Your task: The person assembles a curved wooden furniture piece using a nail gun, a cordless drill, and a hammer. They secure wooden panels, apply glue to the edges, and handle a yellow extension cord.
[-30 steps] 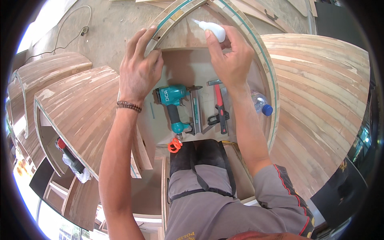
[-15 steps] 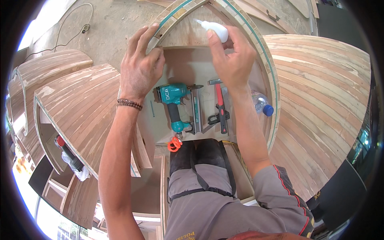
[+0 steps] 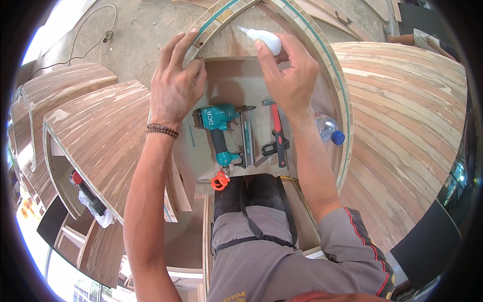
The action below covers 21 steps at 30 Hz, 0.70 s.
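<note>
My right hand is closed around a small white squeeze bottle with a thin pointed nozzle. The nozzle points up and left, over the pointed far end of a boat-shaped wooden frame, clear of its rim. At the frame's left side, my left hand grips the wooden rim, fingers over the edge and thumb on the inner side. That rim is built of small wooden blocks with a teal strip running along it. Part of the rim is hidden beneath the left hand.
Inside the frame lie a teal nail gun with an orange coiled hose, a red-handled hammer, a black clamp and a clear bottle with a blue cap. Curved planked wooden panels flank both sides. Another person's arm shows far right.
My right hand and the white bottle have shifted slightly left and toward me. The left hand stays on the rim. Another person's limb has come into view at the far right.
</note>
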Available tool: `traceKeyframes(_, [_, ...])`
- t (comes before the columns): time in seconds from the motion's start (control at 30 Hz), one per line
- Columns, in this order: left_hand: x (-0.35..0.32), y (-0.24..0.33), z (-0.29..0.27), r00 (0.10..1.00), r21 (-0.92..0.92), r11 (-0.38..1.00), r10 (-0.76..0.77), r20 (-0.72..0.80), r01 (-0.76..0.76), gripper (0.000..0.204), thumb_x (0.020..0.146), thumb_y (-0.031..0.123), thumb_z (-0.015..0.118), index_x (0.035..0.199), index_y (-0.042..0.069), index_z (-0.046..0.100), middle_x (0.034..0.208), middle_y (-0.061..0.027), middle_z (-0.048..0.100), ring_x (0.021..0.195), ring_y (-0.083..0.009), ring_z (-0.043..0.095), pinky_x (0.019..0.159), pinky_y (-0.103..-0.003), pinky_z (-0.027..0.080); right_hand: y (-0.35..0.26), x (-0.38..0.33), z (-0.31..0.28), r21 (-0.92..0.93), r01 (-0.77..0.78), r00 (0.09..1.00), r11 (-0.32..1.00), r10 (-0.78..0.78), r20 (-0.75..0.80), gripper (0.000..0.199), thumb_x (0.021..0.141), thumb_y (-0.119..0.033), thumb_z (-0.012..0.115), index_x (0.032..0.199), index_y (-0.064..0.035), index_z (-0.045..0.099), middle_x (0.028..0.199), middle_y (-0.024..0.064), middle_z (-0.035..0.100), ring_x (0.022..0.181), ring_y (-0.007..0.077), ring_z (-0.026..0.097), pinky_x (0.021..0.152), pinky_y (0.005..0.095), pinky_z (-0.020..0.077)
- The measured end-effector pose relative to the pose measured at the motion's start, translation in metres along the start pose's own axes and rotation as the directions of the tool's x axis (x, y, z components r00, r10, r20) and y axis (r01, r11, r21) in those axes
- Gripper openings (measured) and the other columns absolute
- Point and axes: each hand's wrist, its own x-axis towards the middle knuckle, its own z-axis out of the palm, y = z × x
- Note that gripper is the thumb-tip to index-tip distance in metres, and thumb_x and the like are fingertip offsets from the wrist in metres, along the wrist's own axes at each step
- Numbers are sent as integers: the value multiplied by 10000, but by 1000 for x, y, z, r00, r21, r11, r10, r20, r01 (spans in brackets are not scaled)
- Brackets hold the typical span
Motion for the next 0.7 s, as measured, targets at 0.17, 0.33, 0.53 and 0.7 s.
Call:
traceKeyframes(0.17, [0, 0, -1, 1000, 2, 1000, 3, 0, -3, 64, 860, 107, 723, 889, 70, 767, 1465, -5, 517, 1381, -235, 455, 1048, -381, 536, -2, -1, 0, 18, -38, 999, 999, 38, 13, 185, 898, -200, 735, 983, -38, 708, 791, 65, 688, 615, 141, 636, 567, 278, 509])
traceKeyframes(0.33, [0, 0, -2, 1000, -21, 1000, -3, -3, 3, 54, 855, 102, 726, 880, 69, 761, 1461, -11, 519, 1377, -235, 460, 1035, -385, 544, -5, -7, 1, 60, -28, 999, 998, 27, 24, 176, 883, -173, 755, 986, -32, 735, 782, 43, 692, 623, 99, 583, 588, 260, 482])
traceKeyframes(0.53, [2, 1, -1, 999, -25, 1000, 9, -48, -10, 39, 817, 85, 729, 783, 65, 733, 1434, -8, 546, 1348, -235, 488, 998, -367, 563, -7, -11, 3, 65, 4, 998, 998, -9, 67, 195, 874, -191, 752, 971, -29, 700, 807, 88, 690, 601, 167, 662, 556, 285, 520])
traceKeyframes(0.7, [1, 1, 0, 998, -25, 1000, -2, -61, 0, 66, 797, 84, 733, 736, 61, 725, 1428, -7, 557, 1332, -237, 507, 974, -356, 571, -8, -13, 4, 64, 6, 997, 998, -11, 78, 191, 877, -186, 745, 972, -28, 700, 806, 89, 688, 602, 170, 658, 561, 284, 520])
